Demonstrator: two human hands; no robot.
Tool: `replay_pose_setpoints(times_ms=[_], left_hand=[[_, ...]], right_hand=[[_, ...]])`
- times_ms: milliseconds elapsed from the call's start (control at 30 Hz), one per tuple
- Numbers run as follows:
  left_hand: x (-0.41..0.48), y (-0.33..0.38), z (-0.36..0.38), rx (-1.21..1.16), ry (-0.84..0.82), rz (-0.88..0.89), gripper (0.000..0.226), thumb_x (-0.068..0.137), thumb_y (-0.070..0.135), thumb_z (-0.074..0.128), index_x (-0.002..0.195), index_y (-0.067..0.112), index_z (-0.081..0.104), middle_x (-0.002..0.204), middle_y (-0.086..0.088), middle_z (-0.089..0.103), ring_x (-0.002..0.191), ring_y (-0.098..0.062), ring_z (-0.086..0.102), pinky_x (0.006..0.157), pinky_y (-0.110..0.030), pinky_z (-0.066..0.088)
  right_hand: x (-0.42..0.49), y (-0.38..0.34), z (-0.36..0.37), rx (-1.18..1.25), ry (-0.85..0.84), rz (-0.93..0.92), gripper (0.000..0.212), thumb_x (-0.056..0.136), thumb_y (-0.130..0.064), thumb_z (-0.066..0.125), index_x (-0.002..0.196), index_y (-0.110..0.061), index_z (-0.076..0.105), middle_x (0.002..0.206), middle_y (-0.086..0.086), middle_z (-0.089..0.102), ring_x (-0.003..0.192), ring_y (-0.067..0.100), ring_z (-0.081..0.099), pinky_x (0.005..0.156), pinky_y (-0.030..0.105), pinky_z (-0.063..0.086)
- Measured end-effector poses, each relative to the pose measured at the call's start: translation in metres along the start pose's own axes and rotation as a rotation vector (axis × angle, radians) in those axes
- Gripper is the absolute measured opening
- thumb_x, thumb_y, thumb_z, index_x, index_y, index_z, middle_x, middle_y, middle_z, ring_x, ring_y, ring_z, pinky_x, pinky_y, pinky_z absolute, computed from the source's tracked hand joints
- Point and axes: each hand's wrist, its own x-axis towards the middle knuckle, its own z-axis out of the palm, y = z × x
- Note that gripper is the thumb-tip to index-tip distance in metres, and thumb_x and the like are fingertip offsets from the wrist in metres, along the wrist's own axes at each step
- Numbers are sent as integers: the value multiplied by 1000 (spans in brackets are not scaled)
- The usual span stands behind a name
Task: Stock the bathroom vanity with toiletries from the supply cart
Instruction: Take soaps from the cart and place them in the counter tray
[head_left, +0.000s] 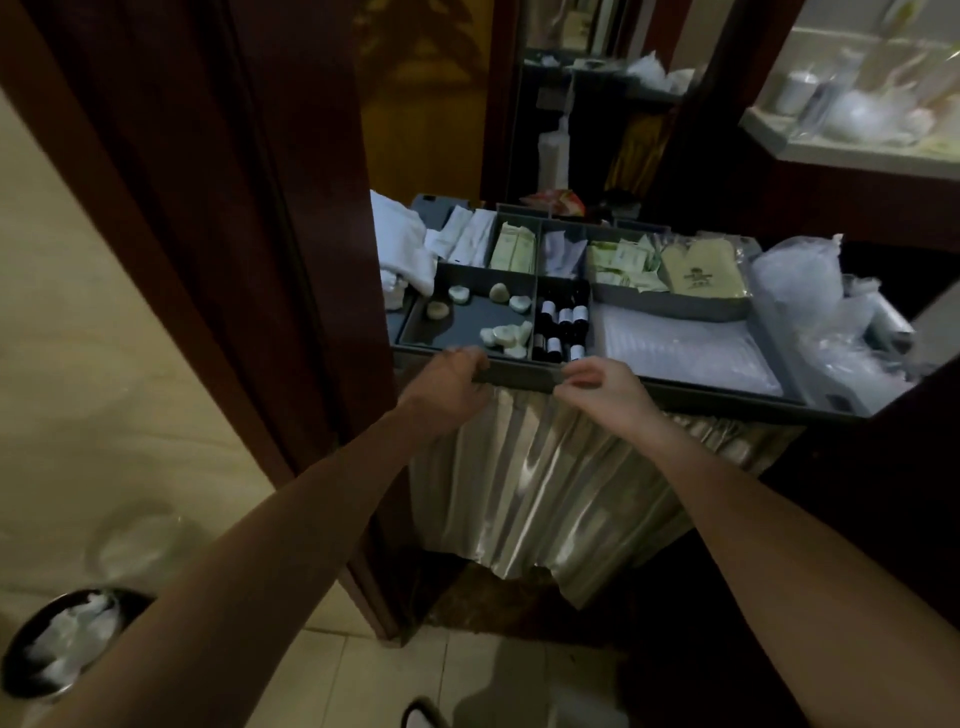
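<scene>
The supply cart (675, 397) stands in a doorway, its grey top tray split into compartments. The near left compartment holds several small round soaps (501, 332). Beside it stand several dark little bottles (563, 330) with white labels. Pale green sachets (623, 265) and a yellowish pouch (706, 270) lie in a grey box behind. My left hand (452, 382) grips the tray's front rim. My right hand (597, 384) sits at the same rim, fingers curled over its edge.
A dark wooden door frame (291, 260) rises at the left. A silvery pleated skirt (545, 493) hangs under the tray. White towels (400, 244) and clear plastic bags (800, 280) flank the compartments. A lined bin (67, 644) sits on the floor, lower left. A lit shelf (852, 150) is upper right.
</scene>
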Motion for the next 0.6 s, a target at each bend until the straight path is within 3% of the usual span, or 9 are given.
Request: replay_pose_setpoints(times_ms=[67,133,333,467,600], left_hand=[[13,-4,8,-73,40,8,11,91,17,65,99,16,58,107,-7,59,96,-23,59,76,-29,43],[27,-8,18,-72,98,3,13,90,20,64,99,16,57,103,-7,59,91,-24,59,77,-35,49],[75,-11,34,162,75,-152,34,93,40,56,124,26,58,120,-2,63,111,-24,61,85,-38,53],[97,-23,41,109,193,-191,33,94,41,57,121,22,56,117,-3,64,113,-25,59,84,-40,51],[116,-35,33,136,240,-246,35,92,40,60,120,19,59,114,-5,65,112,-26,59,86,-39,51]], right_hand=[[16,-3,2,-19,-6,0,38,89,-26,76,124,-17,67,115,-5,70,108,8,64,97,28,50],[30,-5,3,-31,-2,5,40,89,-25,76,126,-15,67,116,-2,70,110,10,65,100,30,50],[74,-6,-1,-115,26,-62,36,89,-24,74,124,-15,68,118,-2,69,110,12,63,96,27,48],[121,1,-8,-293,8,-159,34,88,-27,71,121,-21,69,121,1,70,113,21,62,96,39,53],[168,6,-11,-391,-13,-234,35,88,-31,68,123,-23,68,119,3,70,118,26,57,88,41,57]])
